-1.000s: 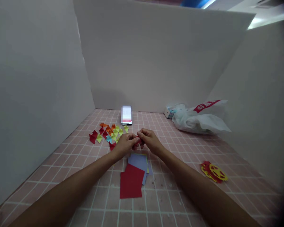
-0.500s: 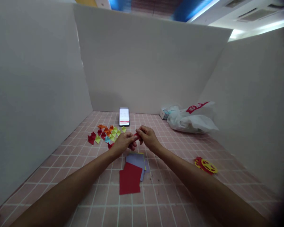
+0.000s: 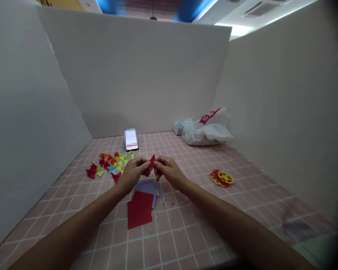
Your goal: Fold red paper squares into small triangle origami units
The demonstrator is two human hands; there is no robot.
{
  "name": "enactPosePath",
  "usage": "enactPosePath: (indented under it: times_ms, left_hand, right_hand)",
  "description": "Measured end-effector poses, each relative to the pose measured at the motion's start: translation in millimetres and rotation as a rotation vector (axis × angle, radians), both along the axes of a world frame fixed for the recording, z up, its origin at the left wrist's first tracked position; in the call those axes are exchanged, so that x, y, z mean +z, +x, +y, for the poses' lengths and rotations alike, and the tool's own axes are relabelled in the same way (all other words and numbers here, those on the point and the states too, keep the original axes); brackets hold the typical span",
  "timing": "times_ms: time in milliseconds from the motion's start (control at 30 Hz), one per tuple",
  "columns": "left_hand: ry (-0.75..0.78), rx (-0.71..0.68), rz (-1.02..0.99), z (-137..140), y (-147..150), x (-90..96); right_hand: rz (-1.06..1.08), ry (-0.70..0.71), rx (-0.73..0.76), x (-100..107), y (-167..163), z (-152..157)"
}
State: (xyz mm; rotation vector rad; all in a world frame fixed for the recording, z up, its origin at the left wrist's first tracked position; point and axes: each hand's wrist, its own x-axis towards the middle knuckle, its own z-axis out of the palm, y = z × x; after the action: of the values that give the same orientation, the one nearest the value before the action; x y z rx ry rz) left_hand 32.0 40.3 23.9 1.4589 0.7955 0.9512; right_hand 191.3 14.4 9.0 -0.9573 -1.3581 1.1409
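Between my two hands is a small folded piece of red paper (image 3: 152, 162), its pointed tip standing up above the fingers. My left hand (image 3: 133, 171) pinches its left side and my right hand (image 3: 169, 171) pinches the right side. Below them lie red paper sheets (image 3: 140, 210), partly over lilac sheets (image 3: 146, 186) with a yellow edge showing. Left of my left hand are several small folded paper pieces in red, orange, yellow and blue, among them a red one (image 3: 92, 171) and a light blue one (image 3: 112, 170).
A phone (image 3: 131, 140) with a lit screen stands at the back. A white plastic bag (image 3: 205, 133) lies at the back right beside a small box (image 3: 178, 129). Red and yellow cut-out discs (image 3: 225, 178) lie at the right. White panels (image 3: 146, 75) enclose the tiled-pattern tabletop (image 3: 186, 232).
My view has swung right, so everything sits further left in it. The red paper has been turned in my fingers; its point now shows upward. Both hands still hold it.
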Motion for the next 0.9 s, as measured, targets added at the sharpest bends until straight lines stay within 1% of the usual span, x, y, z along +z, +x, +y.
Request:
enactPosePath:
  times_ms: [167,367,633,800,900]
  left_hand:
    - [-0.024,-0.006,0.017,-3.4,3.9,5.9]
    - [-0.057,-0.011,0.013,-16.2,2.6,5.8]
    - [-0.068,0.079,-0.011,-28.4,-5.6,-9.9]
    - [-0.067,0.118,-0.010,-37.6,-6.6,-18.1]
    - [-0.107,0.105,-0.037,-42.3,-6.4,-22.5]
  right_hand:
    - [0.034,0.009,-0.012,-3.4,1.4,-3.0]
    - [0.011,0.005,0.010,-7.2,0.9,-6.9]
    - [0.025,-0.019,0.067,-15.6,-9.2,-17.0]
    - [0.094,-0.099,0.093,-23.9,-14.0,-22.4]
    - [0.136,-0.160,0.113,-24.6,-15.1,-25.7]
